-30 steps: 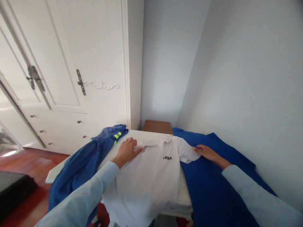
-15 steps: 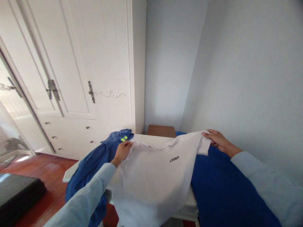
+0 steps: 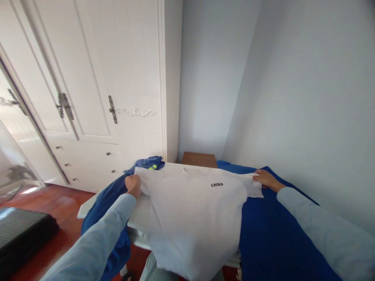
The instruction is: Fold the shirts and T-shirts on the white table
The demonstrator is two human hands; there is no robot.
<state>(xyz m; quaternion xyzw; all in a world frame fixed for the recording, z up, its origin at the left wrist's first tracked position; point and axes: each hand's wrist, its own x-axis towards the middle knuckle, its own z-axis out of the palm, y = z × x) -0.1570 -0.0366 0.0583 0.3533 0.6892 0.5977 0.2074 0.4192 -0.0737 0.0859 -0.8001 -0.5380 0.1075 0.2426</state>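
A white T-shirt with "CHINA" printed in black on its chest is stretched out between my hands. My left hand is closed on the left sleeve. On the other side, my right hand pinches the end of the right sleeve. The shirt's upper part is over a white table, and its lower part hangs past the near edge. Blue clothing with a yellow-green patch lies under my left forearm. Dark blue fabric spreads beneath my right arm.
A white wardrobe with drawers stands behind the table at the left. Next to it, a brown wooden piece sits in the corner by the grey-blue wall. On the reddish floor at the left is a black ribbed case.
My left hand has moved left from the shoulder near the collar to the left sleeve. The shirt is now spread wider and flatter. My right hand still grips the right sleeve, slightly lower.
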